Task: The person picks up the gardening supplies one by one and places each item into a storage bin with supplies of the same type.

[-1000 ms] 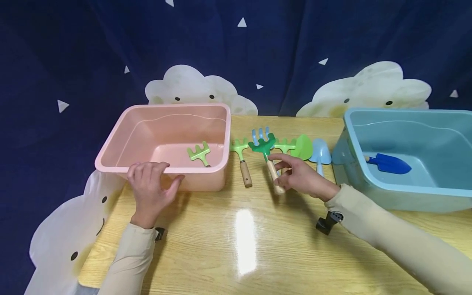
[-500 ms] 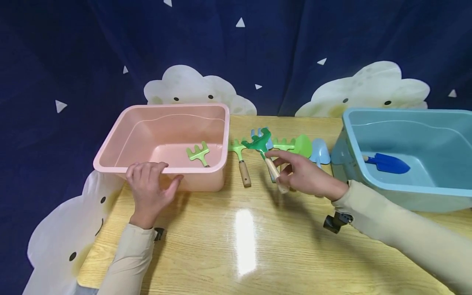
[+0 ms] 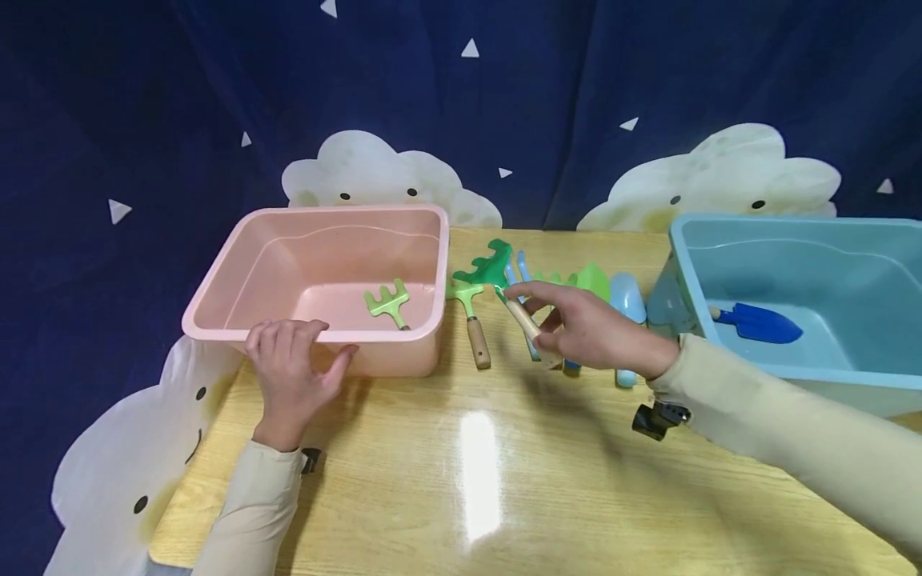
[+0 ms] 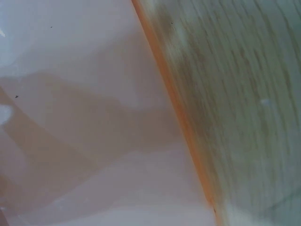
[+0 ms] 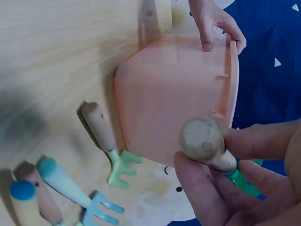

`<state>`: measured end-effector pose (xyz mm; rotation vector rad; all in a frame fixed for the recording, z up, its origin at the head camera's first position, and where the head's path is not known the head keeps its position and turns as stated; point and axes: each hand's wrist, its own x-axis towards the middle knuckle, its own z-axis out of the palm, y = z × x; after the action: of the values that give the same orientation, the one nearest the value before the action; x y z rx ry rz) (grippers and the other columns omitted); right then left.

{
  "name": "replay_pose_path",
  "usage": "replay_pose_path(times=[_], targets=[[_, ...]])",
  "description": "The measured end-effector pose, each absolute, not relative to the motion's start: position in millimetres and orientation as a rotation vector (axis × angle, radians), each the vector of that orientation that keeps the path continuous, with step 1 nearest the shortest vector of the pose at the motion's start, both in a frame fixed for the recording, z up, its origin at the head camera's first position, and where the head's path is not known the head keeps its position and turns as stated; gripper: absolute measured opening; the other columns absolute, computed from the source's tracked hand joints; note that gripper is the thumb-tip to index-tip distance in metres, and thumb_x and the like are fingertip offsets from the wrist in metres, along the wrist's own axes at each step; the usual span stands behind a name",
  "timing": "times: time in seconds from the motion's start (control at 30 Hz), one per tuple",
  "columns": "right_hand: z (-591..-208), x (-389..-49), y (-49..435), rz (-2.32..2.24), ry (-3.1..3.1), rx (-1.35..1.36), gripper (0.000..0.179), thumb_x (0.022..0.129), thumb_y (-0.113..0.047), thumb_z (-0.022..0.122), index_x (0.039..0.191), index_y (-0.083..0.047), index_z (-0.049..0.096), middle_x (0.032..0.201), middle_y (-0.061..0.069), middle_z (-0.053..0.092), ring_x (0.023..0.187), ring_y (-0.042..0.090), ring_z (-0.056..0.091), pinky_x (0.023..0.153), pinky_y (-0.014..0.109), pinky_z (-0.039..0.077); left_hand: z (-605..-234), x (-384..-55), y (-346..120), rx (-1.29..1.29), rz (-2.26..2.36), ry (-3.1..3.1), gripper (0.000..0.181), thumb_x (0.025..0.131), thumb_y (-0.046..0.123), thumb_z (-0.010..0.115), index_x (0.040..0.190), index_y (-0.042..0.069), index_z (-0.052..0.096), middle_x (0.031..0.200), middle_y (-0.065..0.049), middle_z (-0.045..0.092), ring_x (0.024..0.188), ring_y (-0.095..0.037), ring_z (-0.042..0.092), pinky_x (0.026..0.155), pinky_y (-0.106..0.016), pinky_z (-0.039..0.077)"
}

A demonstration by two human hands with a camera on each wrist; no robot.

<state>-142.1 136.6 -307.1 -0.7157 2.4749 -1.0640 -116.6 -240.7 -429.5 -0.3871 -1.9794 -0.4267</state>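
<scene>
Noting right hand [image 3: 587,328] pinching the dark green rake [image 3: 492,265] at two o'clock from left hand [image 3: 291,372], which grips the pink tub [image 3: 382,358]. I judge a loose pinch could let the tines twist, snagging the pale rake [image 3: 475,332] at seven o'clock.

Tools [image 3: 479,342] lie between the left tub [image 3: 392,358] (a rake [image 3: 389,303] inside) and right tub [image 3: 828,280].

Tubs [image 3: 389,360]: 2 | hand rakes [image 3: 495,264] visible: 5 | trowels [image 3: 759,323] visible: 3 | hands [image 3: 291,368]: 2 | sleeves [image 3: 248,512]: 2
</scene>
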Motion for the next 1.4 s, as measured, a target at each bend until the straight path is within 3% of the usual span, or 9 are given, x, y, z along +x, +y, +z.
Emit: replay_pose_path(times=[0.2, 0.63, 1.07, 1.4], targets=[[-289, -144, 131, -0.984, 2.538, -0.745, 0.062, 0.087, 0.006, 0.06, 0.143, -0.018, 0.048, 0.121, 0.017, 0.065, 0.084, 0.02, 0.071, 0.059, 0.03, 0.053, -432, -115, -240, -0.392, -0.426, -1.972, 0.047, 0.086, 0.048, 0.065, 0.096, 0.002, 0.064, 0.08, -0.015, 0.056, 0.083, -0.038, 0.046, 0.091, -0.053, 0.028], [-253, -165, 116, -0.914, 2.618, -0.777, 0.063, 0.088, 0.004, 0.056, 0.145, -0.02, 0.046, 0.129, 0.016, 0.063, 0.097, 0.028, 0.073, 0.064, 0.031, 0.055, -432, -114, -240, -0.391, -0.434, -1.973, 0.046, 0.086, 0.047, 0.066, 0.096, 0.001, 0.064, 0.08, -0.015, 0.056, 0.084, -0.038, 0.046, 0.093, -0.054, 0.028], [-227, -182, 85, -0.765, 2.645, -0.81, 0.065, 0.087, 0.006, 0.057, 0.145, -0.023, 0.047, 0.13, 0.012, 0.064, 0.094, 0.023, 0.073, 0.067, 0.031, 0.056, -430, -116, -242, -0.388, -0.431, -1.973, 0.046, 0.086, 0.046, 0.066, 0.096, 0.001, 0.063, 0.08, -0.016, 0.056, 0.085, -0.038, 0.046, 0.093, -0.054, 0.028], [-211, -194, 54, -0.706, 2.593, -0.982, 0.063, 0.086, 0.007, 0.053, 0.141, -0.024, 0.05, 0.125, 0.008, 0.068, 0.091, 0.02, 0.073, 0.07, 0.032, 0.055, -430, -118, -241, -0.39, -0.441, -1.952, 0.046, 0.086, 0.045, 0.066, 0.096, 0.001, 0.063, 0.08, -0.016, 0.055, 0.083, -0.038, 0.045, 0.092, -0.054, 0.027]])
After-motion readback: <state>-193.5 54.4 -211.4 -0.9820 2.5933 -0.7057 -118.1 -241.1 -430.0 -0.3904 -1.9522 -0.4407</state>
